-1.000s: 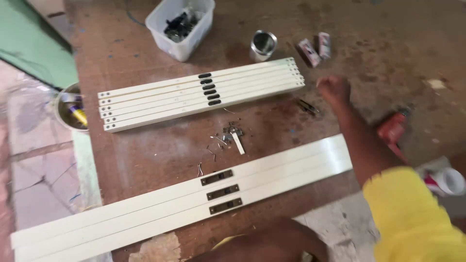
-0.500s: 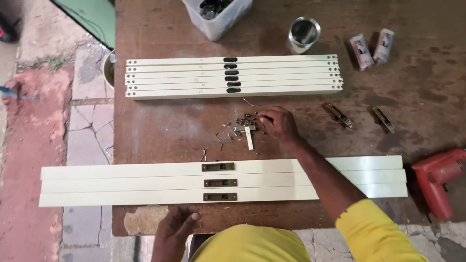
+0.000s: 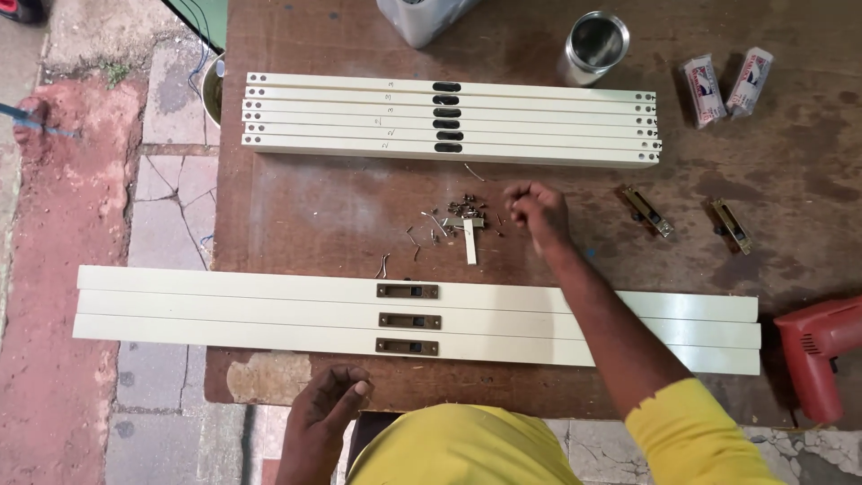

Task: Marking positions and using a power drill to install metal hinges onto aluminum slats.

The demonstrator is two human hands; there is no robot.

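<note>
Screws and small fittings being picked from a loose pile on the table.

Right hand [image 3: 536, 214] hovers beside the pile of screws [image 3: 456, 216], fingers curled into a narrow grip; whether a screw sits inside it I cannot tell. Left hand [image 3: 329, 402] rests at the near edge of the table [image 3: 305, 198], fingers loosely bent, holding nothing. Just below the pile lie three cream bars [image 3: 224, 305] with brass latch plates [image 3: 408, 291]. To do this well, I judge: pinch one screw at a time from the pile's edge, and keep the pile from scattering toward the bars.
</note>
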